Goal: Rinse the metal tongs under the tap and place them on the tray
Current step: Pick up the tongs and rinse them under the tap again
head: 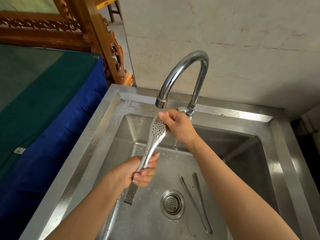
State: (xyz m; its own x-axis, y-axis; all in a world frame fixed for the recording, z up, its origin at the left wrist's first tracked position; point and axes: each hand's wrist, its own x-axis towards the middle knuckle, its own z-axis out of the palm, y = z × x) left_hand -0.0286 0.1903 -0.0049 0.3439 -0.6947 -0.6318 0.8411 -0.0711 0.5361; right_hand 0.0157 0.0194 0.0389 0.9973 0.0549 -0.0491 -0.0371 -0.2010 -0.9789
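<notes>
The left hand is gripping the metal tongs in a closed fist around the handle, just in front of the tap and above the sink basin. The tongs' long axis is running from the handle end, which is sticking out below the fist toward the person, up and away to the perforated head, which is sitting right under the spout. The right hand is curled over that head, fingers pinching or rubbing it while water is falling past and splashing below. So the left hand is carrying the tongs and the right is only washing.

No tray is showing anywhere around the tap, so which way the tongs must travel next cannot be told. A second, thinner pair of tongs is lying flat on the basin floor, just right of the drain.

No brand, label or readable writing is showing on anything.
</notes>
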